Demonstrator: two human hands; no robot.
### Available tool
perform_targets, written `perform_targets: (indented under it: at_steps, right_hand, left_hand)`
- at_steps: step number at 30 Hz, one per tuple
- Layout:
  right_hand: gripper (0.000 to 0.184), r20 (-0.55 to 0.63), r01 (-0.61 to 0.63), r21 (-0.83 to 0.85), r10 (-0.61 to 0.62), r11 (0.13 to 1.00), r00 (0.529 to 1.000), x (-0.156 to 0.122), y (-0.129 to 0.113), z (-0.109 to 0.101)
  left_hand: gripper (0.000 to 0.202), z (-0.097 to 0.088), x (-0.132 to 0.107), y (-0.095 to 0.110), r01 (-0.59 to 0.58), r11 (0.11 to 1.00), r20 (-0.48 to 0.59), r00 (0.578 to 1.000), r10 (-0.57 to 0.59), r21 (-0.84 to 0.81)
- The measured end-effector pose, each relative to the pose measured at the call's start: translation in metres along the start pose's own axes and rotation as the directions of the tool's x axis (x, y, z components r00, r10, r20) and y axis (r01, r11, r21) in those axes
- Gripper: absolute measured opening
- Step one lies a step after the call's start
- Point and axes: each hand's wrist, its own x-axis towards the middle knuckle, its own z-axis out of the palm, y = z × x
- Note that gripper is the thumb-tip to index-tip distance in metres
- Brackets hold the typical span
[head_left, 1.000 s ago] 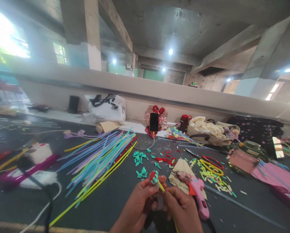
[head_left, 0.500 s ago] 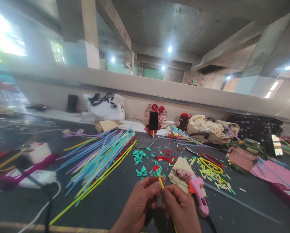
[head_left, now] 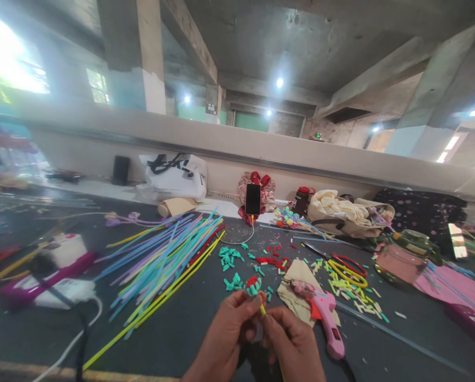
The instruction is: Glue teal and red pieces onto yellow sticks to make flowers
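Note:
Between my two hands is a small flower [head_left: 253, 285] with a red middle and teal petals on a yellow stem [head_left: 263, 309]. My left hand [head_left: 233, 323] pinches it just below the head. The fingers of my right hand [head_left: 287, 334] close round the stem lower down. Short teal pieces [head_left: 230, 257] lie in loose piles beyond my hands, with red pieces [head_left: 272, 261] near them. Right of my right hand, a pink glue gun [head_left: 323, 315] rests with its nozzle on a beige cloth [head_left: 295, 284].
Long coloured pipe cleaners [head_left: 169, 270] spread to the left. Scissors [head_left: 346, 270] lie among yellow-green pieces [head_left: 352, 294] on the right. A phone [head_left: 253, 199] on a cable stands at the back. A green-lidded jug [head_left: 402, 257] stands far right; a purple power strip [head_left: 66, 273] lies left.
The flower head has tilted to the left and now sits slightly lower, close against my left fingers. Both hands keep their hold, and the view has shifted slightly.

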Motion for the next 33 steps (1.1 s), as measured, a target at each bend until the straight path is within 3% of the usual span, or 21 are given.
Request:
perform_targets:
  at_steps: [9,14,17,25,33]
  right_hand:
    - [0.035,-0.019,-0.013,0.029,0.014,0.999,1.0,0.0,0.001,0.002]
    - [0.032,0.014,-0.033,0.22,0.03,0.975,0.999,0.004,-0.002,0.002]
    - [0.035,0.064,-0.069,0.315,0.052,0.947,0.997,0.006,-0.007,0.0]
    - [0.03,0.064,-0.124,0.442,0.106,0.888,0.992,0.006,-0.007,-0.005]
    - [0.034,0.033,-0.128,0.383,0.125,0.915,0.992,0.006,-0.007,-0.005]
  left_hand:
    - [0.026,0.006,-0.005,0.0,-0.07,0.992,-0.006,0.997,0.071,0.11]
    - [0.029,0.014,-0.011,-0.001,-0.073,0.989,0.11,0.992,0.059,0.13]
    - [0.029,0.013,-0.009,0.0,-0.063,0.978,0.122,0.992,0.039,0.198]
    - [0.026,0.011,-0.009,0.002,-0.108,0.974,-0.042,0.992,0.118,0.197]
    - [0.038,0.011,-0.011,0.006,-0.173,0.967,-0.129,0.972,0.199,0.187]
